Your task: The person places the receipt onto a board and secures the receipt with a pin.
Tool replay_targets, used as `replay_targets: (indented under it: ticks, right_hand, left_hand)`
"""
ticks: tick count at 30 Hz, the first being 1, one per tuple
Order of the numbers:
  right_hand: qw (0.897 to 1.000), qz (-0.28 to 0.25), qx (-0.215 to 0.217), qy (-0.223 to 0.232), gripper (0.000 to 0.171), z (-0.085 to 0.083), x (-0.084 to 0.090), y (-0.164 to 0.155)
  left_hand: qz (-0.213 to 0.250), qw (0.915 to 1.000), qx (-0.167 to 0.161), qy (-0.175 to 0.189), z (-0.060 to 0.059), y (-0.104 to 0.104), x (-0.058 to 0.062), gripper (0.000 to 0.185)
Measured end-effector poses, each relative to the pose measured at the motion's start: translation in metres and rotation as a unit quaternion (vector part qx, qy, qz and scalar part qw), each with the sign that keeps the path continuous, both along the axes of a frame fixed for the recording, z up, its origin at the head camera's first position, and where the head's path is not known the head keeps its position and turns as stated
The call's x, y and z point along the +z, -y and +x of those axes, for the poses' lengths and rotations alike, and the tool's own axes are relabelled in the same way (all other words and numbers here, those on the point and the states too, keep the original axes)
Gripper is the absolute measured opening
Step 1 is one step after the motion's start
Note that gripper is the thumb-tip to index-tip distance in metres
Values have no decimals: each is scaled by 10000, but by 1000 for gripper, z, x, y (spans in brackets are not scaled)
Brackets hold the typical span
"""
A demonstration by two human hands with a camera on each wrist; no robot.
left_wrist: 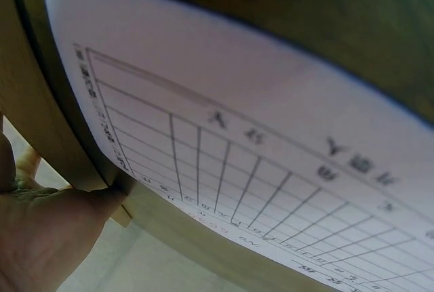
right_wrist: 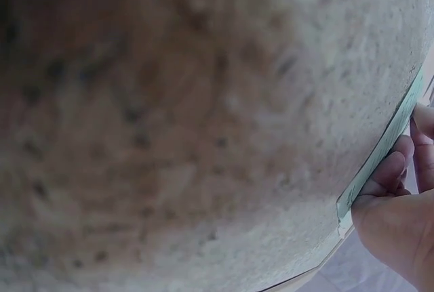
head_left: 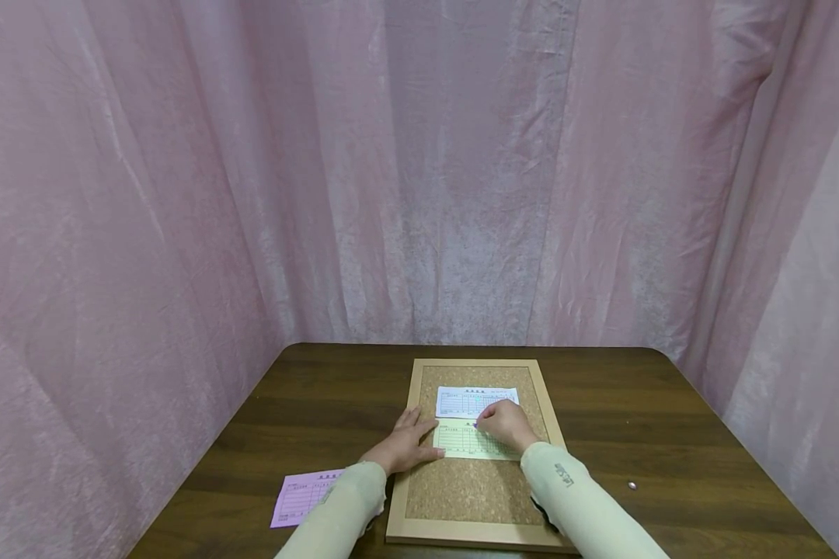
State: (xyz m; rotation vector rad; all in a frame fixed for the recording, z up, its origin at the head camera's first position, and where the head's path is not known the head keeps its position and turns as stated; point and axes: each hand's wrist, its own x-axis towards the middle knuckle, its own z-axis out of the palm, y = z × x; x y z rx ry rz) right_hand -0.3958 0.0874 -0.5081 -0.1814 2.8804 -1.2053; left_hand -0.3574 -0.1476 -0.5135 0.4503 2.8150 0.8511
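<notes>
Pink curtains (head_left: 182,194) fill the upper frame, walling in a dark wooden surface (head_left: 671,435) along the bottom. At lower centre lies a cork board (head_left: 475,497) in a pale wood frame. A white printed slip (head_left: 461,400) sits on its upper part, with a pale green slip (head_left: 471,444) just below, their edges meeting. At the lower left of the frame, a pink slip (head_left: 301,497) lies flat on the surface beside the board. The left hand (head_left: 404,444) rests with spread, straight fingers across the board's left frame and the green slip's left end, pressing it flat. The right hand (head_left: 506,423) sits curled over the green slip's top edge; whether its grip pinches a pin I cannot tell. The green slip looks thin, light and limp, likely to slide or crease, so it is best held flat near an edge. A small pin-like object (head_left: 631,486) lies at lower right.
</notes>
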Motion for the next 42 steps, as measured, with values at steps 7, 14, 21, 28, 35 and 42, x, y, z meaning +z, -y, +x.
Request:
replay_targets:
  ticks: [7, 14, 21, 28, 35, 42]
  right_hand:
    - [9999, -125, -15, 27, 8, 0, -3, -1]
    - [9997, -175, -131, 111, 8, -1, -3, 0]
    - [9998, -106, -171, 84, 7, 0, 1, 0]
    - [9998, -125, -96, 73, 8, 0, 0, -1]
    - [9999, -103, -106, 83, 7, -1, -1, -1]
    - [9999, 107, 1, -87, 8, -2, -2, 0]
  left_hand:
    - [-33, 10000, -23, 18, 0, 0, 0, 69]
    - [-70, 10000, -9, 12, -1, 0, -1, 69]
    - [-65, 10000, 4, 20, -2, 0, -1, 69]
    - [-87, 9999, 28, 62, -3, 1, -2, 70]
    - [-80, 9999, 41, 69, -1, 0, 0, 70]
    - [-62, 10000, 21, 43, 0, 0, 1, 70]
